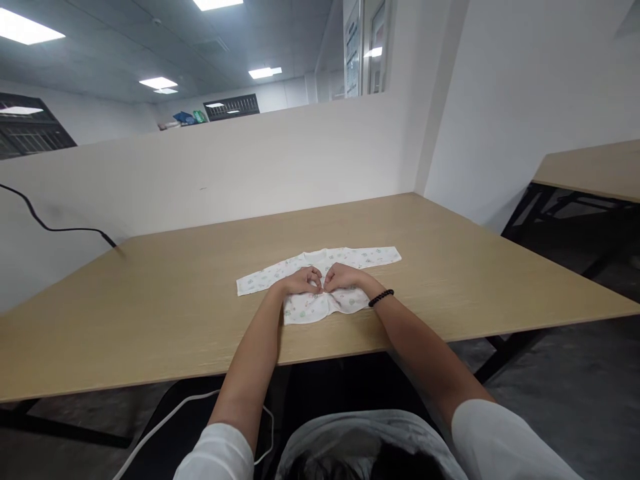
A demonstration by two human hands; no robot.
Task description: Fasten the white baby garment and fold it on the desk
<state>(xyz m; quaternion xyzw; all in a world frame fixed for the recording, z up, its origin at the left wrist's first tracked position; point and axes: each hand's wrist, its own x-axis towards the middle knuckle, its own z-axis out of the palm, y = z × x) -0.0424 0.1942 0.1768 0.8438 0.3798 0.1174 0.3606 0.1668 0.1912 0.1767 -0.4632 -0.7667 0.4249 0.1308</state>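
A small white long-sleeved baby shirt (305,311) with a scattered pastel print lies spread on the table, its sleeves stretched out to both sides and its neckline toward the far wall. My left hand (303,281) and my right hand (344,276) meet over the middle of its front. The fingers of each are pinched on the cloth along the centre line, nearly touching one another. Around the pinch the fabric bunches into folds. Whatever small fastening may lie between the fingertips is hidden. A dark beaded bracelet circles my right wrist.
The wooden table (175,293) has its near edge just in front of my body. A low white partition (260,167) stands behind it. A black cable (65,230) hangs at the left, and a white cable (170,417) runs below the table edge. Another table (595,170) is at far right.
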